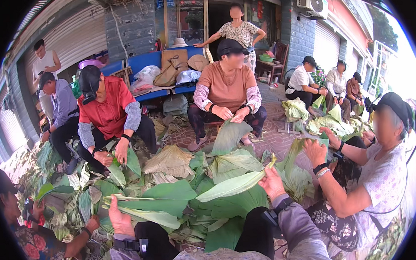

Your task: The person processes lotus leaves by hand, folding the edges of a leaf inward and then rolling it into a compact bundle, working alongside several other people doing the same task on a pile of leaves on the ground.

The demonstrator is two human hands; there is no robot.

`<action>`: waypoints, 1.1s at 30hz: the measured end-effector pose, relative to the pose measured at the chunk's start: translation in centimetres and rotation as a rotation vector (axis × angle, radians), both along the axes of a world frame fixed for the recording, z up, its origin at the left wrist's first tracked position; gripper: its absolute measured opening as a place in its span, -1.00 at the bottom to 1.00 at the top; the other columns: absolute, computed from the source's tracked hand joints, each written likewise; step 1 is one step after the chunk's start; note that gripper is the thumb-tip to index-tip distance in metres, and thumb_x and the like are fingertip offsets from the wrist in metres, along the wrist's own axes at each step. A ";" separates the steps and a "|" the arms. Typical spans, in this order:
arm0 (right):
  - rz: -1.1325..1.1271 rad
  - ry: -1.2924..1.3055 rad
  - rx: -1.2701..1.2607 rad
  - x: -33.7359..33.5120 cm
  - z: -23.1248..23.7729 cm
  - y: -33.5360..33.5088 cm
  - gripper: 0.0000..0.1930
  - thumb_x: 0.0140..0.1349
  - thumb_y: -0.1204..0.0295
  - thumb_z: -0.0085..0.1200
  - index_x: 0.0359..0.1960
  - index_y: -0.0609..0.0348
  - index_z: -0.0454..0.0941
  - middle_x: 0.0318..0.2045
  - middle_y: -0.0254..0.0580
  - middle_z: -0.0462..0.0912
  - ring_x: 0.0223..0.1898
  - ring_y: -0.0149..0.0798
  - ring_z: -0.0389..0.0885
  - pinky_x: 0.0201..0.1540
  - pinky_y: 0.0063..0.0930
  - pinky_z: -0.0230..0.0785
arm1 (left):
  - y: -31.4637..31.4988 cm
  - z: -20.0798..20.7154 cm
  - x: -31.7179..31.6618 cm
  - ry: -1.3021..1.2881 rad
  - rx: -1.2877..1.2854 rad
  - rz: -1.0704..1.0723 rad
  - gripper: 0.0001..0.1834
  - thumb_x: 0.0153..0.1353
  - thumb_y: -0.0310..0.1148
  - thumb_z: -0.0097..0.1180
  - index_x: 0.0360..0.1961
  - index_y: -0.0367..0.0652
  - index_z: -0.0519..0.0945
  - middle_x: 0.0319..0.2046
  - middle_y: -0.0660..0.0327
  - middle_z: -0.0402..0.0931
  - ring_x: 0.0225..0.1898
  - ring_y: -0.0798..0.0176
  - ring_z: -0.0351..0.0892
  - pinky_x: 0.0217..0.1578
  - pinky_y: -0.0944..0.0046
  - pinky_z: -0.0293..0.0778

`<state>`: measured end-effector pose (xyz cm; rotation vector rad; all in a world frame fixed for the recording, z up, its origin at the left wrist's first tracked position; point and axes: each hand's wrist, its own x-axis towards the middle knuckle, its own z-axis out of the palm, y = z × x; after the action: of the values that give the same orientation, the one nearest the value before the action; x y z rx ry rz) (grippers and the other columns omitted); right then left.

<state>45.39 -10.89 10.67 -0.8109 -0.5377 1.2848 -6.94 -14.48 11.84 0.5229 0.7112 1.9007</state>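
Observation:
My left hand point(121, 219) is closed, thumb up, on the end of a folded lotus leaf point(167, 197), green with paler undersides, which spreads to the right over the heap. In my right hand point(271, 184) is the narrow end of a pale green folded lotus leaf point(229, 186); its yellowish tip sticks up past the fingers and its body slants down to the left. The two leaves lie close together in front of me. Between my knees hangs a broad dark green leaf point(224, 234). A dry brownish leaf point(170, 160) rests on the heap beyond.
Co-workers sit close around the leaf pile: one in red point(107, 104), one in orange-brown point(227, 85) facing me, one at right point(359, 184), another at left point(24, 231). Behind them is a blue bench point(144, 63) loaded with bags and hats. Other people sit farther right.

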 end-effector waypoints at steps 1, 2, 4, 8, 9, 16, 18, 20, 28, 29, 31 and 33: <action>-0.039 0.002 -0.001 0.6 0.0 -0.1 -0.92 0.16 0.32 -0.04 -0.39 -0.06 0.35 -0.56 -0.45 0.45 -0.56 -0.44 0.44 -0.63 -0.56 0.27 | 0.0 -0.5 -1.5 -0.022 -0.005 0.050 -0.76 0.02 -0.24 0.14 -0.30 -0.08 0.46 -0.38 0.32 0.46 -0.33 0.34 0.41 -0.23 0.25 0.34; -0.077 0.002 -0.003 1.3 0.1 -0.2 -0.91 0.15 0.31 -0.03 -0.39 -0.06 0.34 -0.56 -0.45 0.44 -0.57 -0.44 0.44 -0.63 -0.56 0.27 | 0.0 -1.0 -3.2 -0.044 -0.009 0.100 -0.75 0.03 -0.22 0.13 -0.31 -0.09 0.46 -0.38 0.33 0.46 -0.31 0.35 0.40 -0.21 0.25 0.33; -0.147 -0.006 0.000 2.5 -0.2 -0.4 -0.89 0.15 0.30 -0.03 -0.36 -0.06 0.32 -0.51 -0.43 0.45 -0.51 -0.41 0.45 -0.59 -0.53 0.29 | -0.2 -2.3 -6.4 -0.055 -0.011 0.088 -0.73 0.04 -0.19 0.12 -0.31 -0.11 0.46 -0.37 0.32 0.46 -0.29 0.34 0.39 -0.18 0.25 0.32; -0.230 -0.016 0.012 4.9 -1.1 -1.0 -0.86 0.16 0.30 -0.04 -0.30 -0.05 0.31 -0.42 -0.38 0.48 -0.43 -0.35 0.47 -0.52 -0.45 0.34 | -1.1 -1.0 -6.3 -0.077 -0.012 0.139 -0.70 0.04 -0.17 0.11 -0.29 -0.13 0.45 -0.35 0.27 0.46 -0.28 0.29 0.39 -0.13 0.22 0.32; -0.243 -0.015 0.008 4.7 -1.1 -1.1 -0.86 0.16 0.29 -0.04 -0.29 -0.04 0.31 -0.41 -0.37 0.47 -0.44 -0.35 0.47 -0.53 -0.44 0.34 | -1.4 -0.9 -6.5 -0.084 -0.006 0.166 -0.70 0.04 -0.17 0.11 -0.28 -0.13 0.46 -0.34 0.27 0.46 -0.27 0.29 0.39 -0.13 0.22 0.32; -0.231 -0.029 0.000 2.8 -0.8 -1.5 -0.87 0.17 0.28 -0.07 -0.30 -0.04 0.30 -0.47 -0.41 0.45 -0.48 -0.42 0.45 -0.55 -0.49 0.33 | -2.1 -1.1 -6.6 -0.082 0.001 0.182 -0.68 0.06 -0.14 0.09 -0.26 -0.14 0.46 -0.30 0.28 0.46 -0.24 0.29 0.39 -0.10 0.24 0.30; -0.218 -0.027 -0.002 2.5 -0.9 -1.3 -0.87 0.16 0.29 -0.05 -0.30 -0.04 0.31 -0.48 -0.41 0.45 -0.49 -0.40 0.45 -0.56 -0.49 0.32 | -1.8 -1.6 -6.7 -0.084 0.011 0.175 -0.68 0.06 -0.14 0.08 -0.26 -0.14 0.46 -0.30 0.28 0.46 -0.23 0.30 0.39 -0.10 0.24 0.30; -0.206 -0.026 -0.006 2.3 -0.9 -1.2 -0.87 0.15 0.30 -0.04 -0.31 -0.04 0.32 -0.50 -0.41 0.44 -0.50 -0.38 0.44 -0.56 -0.48 0.31 | -1.6 -1.8 -6.7 -0.091 0.035 0.164 -0.69 0.07 -0.15 0.08 -0.27 -0.14 0.47 -0.31 0.29 0.46 -0.23 0.31 0.39 -0.11 0.25 0.30; -0.176 -0.039 -0.034 1.3 -0.8 -1.2 -0.86 0.14 0.30 -0.03 -0.30 -0.04 0.32 -0.47 -0.40 0.44 -0.45 -0.35 0.45 -0.49 -0.43 0.32 | -1.7 -2.3 -6.6 -0.118 0.041 0.190 -0.71 0.06 -0.18 0.10 -0.28 -0.13 0.47 -0.33 0.31 0.46 -0.25 0.32 0.39 -0.14 0.27 0.30; -0.173 -0.042 -0.039 1.2 -0.9 -1.2 -0.86 0.14 0.30 -0.03 -0.30 -0.04 0.32 -0.47 -0.40 0.44 -0.45 -0.35 0.45 -0.49 -0.43 0.32 | -1.8 -2.3 -6.5 -0.136 0.044 0.199 -0.72 0.06 -0.18 0.10 -0.28 -0.12 0.47 -0.34 0.31 0.46 -0.26 0.33 0.39 -0.14 0.27 0.30; -0.149 -0.061 -0.051 0.8 -1.0 -1.3 -0.85 0.15 0.30 -0.03 -0.30 -0.05 0.32 -0.47 -0.41 0.44 -0.45 -0.35 0.45 -0.49 -0.43 0.32 | -2.1 -3.0 -6.9 -0.113 0.048 0.196 -0.71 0.06 -0.17 0.09 -0.26 -0.11 0.47 -0.32 0.30 0.46 -0.25 0.32 0.39 -0.11 0.26 0.30; -0.144 -0.076 -0.058 0.5 -1.2 -1.3 -0.85 0.16 0.29 -0.05 -0.29 -0.03 0.32 -0.47 -0.41 0.45 -0.47 -0.38 0.45 -0.52 -0.48 0.33 | -2.4 -3.2 -7.1 -0.091 0.052 0.190 -0.69 0.06 -0.16 0.09 -0.24 -0.10 0.47 -0.31 0.29 0.46 -0.25 0.32 0.40 -0.08 0.25 0.29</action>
<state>45.90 -12.16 9.45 -0.9329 -0.4951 1.1445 -13.99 -16.85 8.59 0.4098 0.6733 2.1110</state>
